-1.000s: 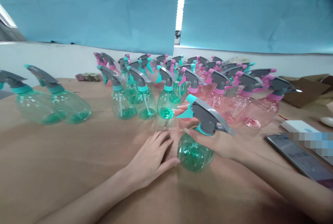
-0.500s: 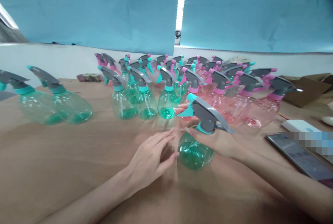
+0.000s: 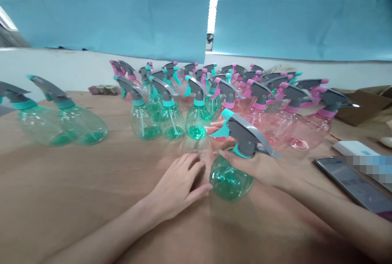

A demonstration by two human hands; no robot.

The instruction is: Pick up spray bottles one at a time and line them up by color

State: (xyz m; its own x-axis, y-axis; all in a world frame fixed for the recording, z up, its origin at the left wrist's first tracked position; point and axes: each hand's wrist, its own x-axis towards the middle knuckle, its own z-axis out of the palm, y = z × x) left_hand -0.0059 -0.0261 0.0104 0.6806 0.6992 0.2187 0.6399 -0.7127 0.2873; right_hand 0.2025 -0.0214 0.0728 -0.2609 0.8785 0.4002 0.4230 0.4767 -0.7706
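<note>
The green spray bottle (image 3: pixel 231 182) is in front of the person, low and a little right of the middle of the view, and it leans slightly. Whether its base touches the bench (image 3: pixel 92 190), I cannot tell. The grey spray head (image 3: pixel 245 131) sits on its neck, with turquoise trigger and nozzle, so in my judgement this bottle is already put together. If its collar is fully tight, the view does not show.

The right hand (image 3: pixel 260 168) holds this bottle just below the collar, its fingers closed around the upper body. The left hand (image 3: pixel 180 182) lies palm down just beside it, with fingers loosely spread and nothing visible in them; if the thumb touches the bottle is unclear.

Beyond the hands stand green bottles (image 3: pixel 173 127) and, to the right, pink bottles (image 3: pixel 297 127); those clearly visible all have heads fitted. Two more green ones stand apart at far left. I see no loose head or open bottle, so what is left cannot be counted from here. A phone (image 3: pixel 352 180) lies at right.
</note>
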